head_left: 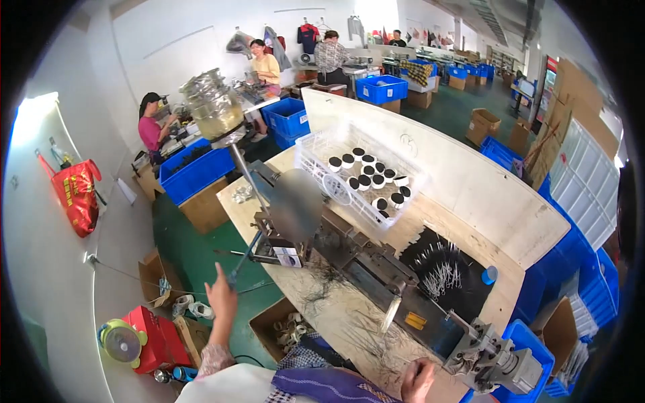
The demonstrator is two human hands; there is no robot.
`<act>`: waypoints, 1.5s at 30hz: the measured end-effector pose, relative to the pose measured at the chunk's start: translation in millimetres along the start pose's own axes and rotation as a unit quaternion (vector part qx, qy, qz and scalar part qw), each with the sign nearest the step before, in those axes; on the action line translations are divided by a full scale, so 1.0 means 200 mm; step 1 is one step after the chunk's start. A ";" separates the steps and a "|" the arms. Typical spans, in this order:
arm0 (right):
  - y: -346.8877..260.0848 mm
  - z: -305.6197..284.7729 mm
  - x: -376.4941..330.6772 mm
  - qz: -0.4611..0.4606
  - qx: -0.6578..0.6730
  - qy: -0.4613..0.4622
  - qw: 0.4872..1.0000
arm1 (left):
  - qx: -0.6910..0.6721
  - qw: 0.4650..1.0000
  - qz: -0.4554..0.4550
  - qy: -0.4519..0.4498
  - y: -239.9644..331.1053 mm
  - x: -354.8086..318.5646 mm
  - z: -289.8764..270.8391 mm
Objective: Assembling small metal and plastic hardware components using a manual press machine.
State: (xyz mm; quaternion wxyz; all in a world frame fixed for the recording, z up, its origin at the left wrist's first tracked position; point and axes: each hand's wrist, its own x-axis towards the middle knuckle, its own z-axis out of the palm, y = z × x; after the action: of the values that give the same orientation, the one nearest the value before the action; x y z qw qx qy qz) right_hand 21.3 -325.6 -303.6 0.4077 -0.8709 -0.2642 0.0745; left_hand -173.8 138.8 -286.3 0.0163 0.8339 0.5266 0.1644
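Observation:
My left hand [220, 295] reaches forward past the table's left edge, its index finger stretched out. It is beside the lower end of a thin blue rod [246, 255] that slants down from the machine; whether they touch I cannot tell. My right hand [418, 379] is closed, fingers curled, near the table's front edge beside the machine's near end; anything inside it is hidden. The long dark metal bench machine [363, 258] runs diagonally across the wooden table, ending in a grey metal head [494, 356]. A blurred grey round shape [295, 205] covers its far end.
A white plastic crate [312, 158] holds several white pieces with black tops. Thin silver metal pieces [442, 277] lie on a black mat [470, 295] near a blue cap [490, 275]. Dark wire-like scraps [359, 329] litter the table. A cardboard box [265, 329] stands below; co-workers sit farther off.

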 end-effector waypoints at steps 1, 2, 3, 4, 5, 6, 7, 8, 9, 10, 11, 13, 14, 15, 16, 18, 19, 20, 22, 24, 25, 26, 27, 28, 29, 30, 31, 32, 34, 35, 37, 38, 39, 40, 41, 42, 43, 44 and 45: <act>-0.03 -0.02 -0.01 -0.008 0.038 0.060 0.997 | -0.033 0.995 -0.080 -0.047 -0.06 0.04 -0.08; -0.04 -0.04 -0.03 -0.017 0.078 0.117 0.990 | -0.038 0.992 -0.080 -0.092 -0.13 0.06 -0.08; -0.04 -0.04 -0.04 -0.022 0.082 0.116 0.990 | -0.037 0.992 -0.082 -0.086 -0.14 0.02 -0.04; -0.02 -0.05 -0.02 -0.061 0.086 0.188 0.977 | -0.039 0.997 -0.060 -0.021 -0.12 -0.05 0.04; -0.02 -0.06 0.01 -0.100 0.087 0.258 0.957 | -0.042 0.997 -0.040 0.045 -0.04 -0.08 0.10; -0.11 -0.10 0.05 -0.107 0.129 0.295 0.941 | -0.043 0.992 0.077 0.091 0.15 -0.12 0.05; -0.06 -0.08 0.08 -0.103 0.128 0.294 0.942 | -0.042 0.971 0.195 0.130 0.36 -0.23 -0.07; 0.03 -0.07 0.11 -0.104 0.087 0.327 0.935 | -0.078 0.927 0.306 0.203 0.54 -0.26 -0.23; 0.09 -0.07 0.08 -0.103 0.041 0.357 0.927 | -0.117 0.865 0.410 0.266 0.69 -0.23 -0.40; -0.10 -0.13 0.12 -0.118 0.218 0.304 0.920 | -0.116 0.868 0.414 0.250 0.81 -0.17 -0.61; -0.17 -0.16 0.19 -0.110 0.219 0.291 0.925 | -0.245 0.804 0.385 0.380 0.92 -0.09 -0.82; -0.25 -0.19 0.21 -0.205 0.249 0.317 0.892 | -0.475 0.584 0.290 0.591 1.05 -0.03 -1.06; -0.28 -0.22 0.21 -0.219 0.247 0.301 0.895 | -0.472 0.592 0.290 0.586 1.05 -0.07 -1.06; -0.31 -0.22 0.20 -0.211 0.242 0.305 0.897 | -0.507 0.645 0.402 0.406 1.06 -0.10 -1.03; -0.34 -0.24 0.24 -0.255 0.219 0.278 0.900 | -0.516 0.663 0.497 0.218 1.09 -0.14 -1.00; -0.35 -0.24 0.31 -0.334 0.192 0.238 0.892 | -0.463 0.604 0.626 -0.169 1.20 -0.26 -0.91; -0.38 -0.23 0.35 -0.345 0.187 0.242 0.888 | -0.575 0.589 0.509 -0.253 1.33 -0.44 -0.75; -0.44 -0.23 0.38 -0.368 0.182 0.225 0.883 | -0.591 0.581 0.508 -0.236 1.40 -0.55 -0.54; -0.49 -0.27 0.43 -0.370 0.172 0.173 0.896 | -0.436 0.557 0.347 -0.616 1.38 -0.56 -0.49; -0.55 -0.24 0.43 -0.283 0.183 0.199 0.920 | -0.421 0.599 0.455 -0.506 1.31 -0.58 -0.33; -0.55 -0.27 0.46 -0.289 0.183 0.194 0.919 | -0.396 0.659 0.397 -0.501 1.27 -0.53 -0.36; -0.55 -0.32 0.48 -0.235 0.107 0.172 0.951 | -0.369 0.714 0.334 -0.493 1.22 -0.48 -0.38; -0.54 -0.36 0.51 -0.172 0.028 0.154 0.973 | -0.371 0.712 0.334 -0.494 1.16 -0.44 -0.34; -0.49 -0.41 0.53 -0.128 -0.003 0.146 0.981 | -0.445 0.693 0.336 -0.457 1.12 -0.38 -0.27; -0.47 -0.45 0.57 -0.127 -0.040 0.132 0.982 | -0.519 0.669 0.333 -0.415 1.08 -0.33 -0.19; -0.44 -0.46 0.58 -0.141 -0.074 0.126 0.979 | -0.523 0.668 0.327 -0.416 1.09 -0.36 -0.08; -0.42 -0.45 0.60 -0.155 -0.107 0.120 0.975 | -0.529 0.650 0.430 -0.336 1.14 -0.40 0.02; -0.40 -0.45 0.62 -0.151 -0.110 0.114 0.976 | -0.524 0.620 0.526 -0.252 1.20 -0.47 0.08; -0.40 -0.44 0.66 -0.231 -0.169 0.079 0.955 | -0.558 0.641 0.337 -0.404 1.36 -0.62 -0.04; -0.40 -0.43 0.66 -0.225 -0.171 0.075 0.956 | -0.554 0.628 0.134 -0.530 1.40 -0.68 -0.10; -0.41 -0.42 0.69 -0.227 -0.181 0.069 0.955 | -0.588 0.579 0.046 -0.563 1.43 -0.68 -0.12; -0.40 -0.42 0.69 -0.235 -0.180 0.073 0.952 | -0.615 0.527 -0.042 -0.585 1.44 -0.68 -0.15; -0.40 -0.42 0.70 -0.226 -0.182 0.069 0.954 | -0.610 0.524 -0.047 -0.592 1.44 -0.68 -0.23; -0.41 -0.42 0.71 -0.237 -0.196 0.061 0.950 | -0.659 0.415 0.004 -0.627 1.45 -0.66 -0.36; -0.42 -0.41 0.72 -0.240 -0.210 0.054 0.946 | -0.693 0.296 0.051 -0.655 1.45 -0.61 -0.48; -0.44 -0.41 0.73 -0.234 -0.223 0.055 0.945 | -0.675 0.265 -0.061 -0.686 1.47 -0.52 -0.59; -0.45 -0.40 0.73 -0.220 -0.228 0.048 0.947 | -0.673 0.206 -0.029 -0.709 1.42 -0.48 -0.51; -0.43 -0.38 0.75 -0.208 -0.222 0.054 0.951 | -0.703 0.326 0.144 -0.615 1.39 -0.40 -0.43; -0.44 -0.38 0.74 -0.208 -0.234 0.050 0.948 | -0.699 0.253 0.019 -0.669 1.34 -0.29 -0.44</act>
State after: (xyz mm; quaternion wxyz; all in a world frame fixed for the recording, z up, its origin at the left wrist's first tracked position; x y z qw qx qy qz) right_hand 139.1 -253.6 -175.2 0.2120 -0.8699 -0.4289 -0.1199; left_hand 11.7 -43.5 -164.7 0.9360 0.3192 -0.0085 -0.1480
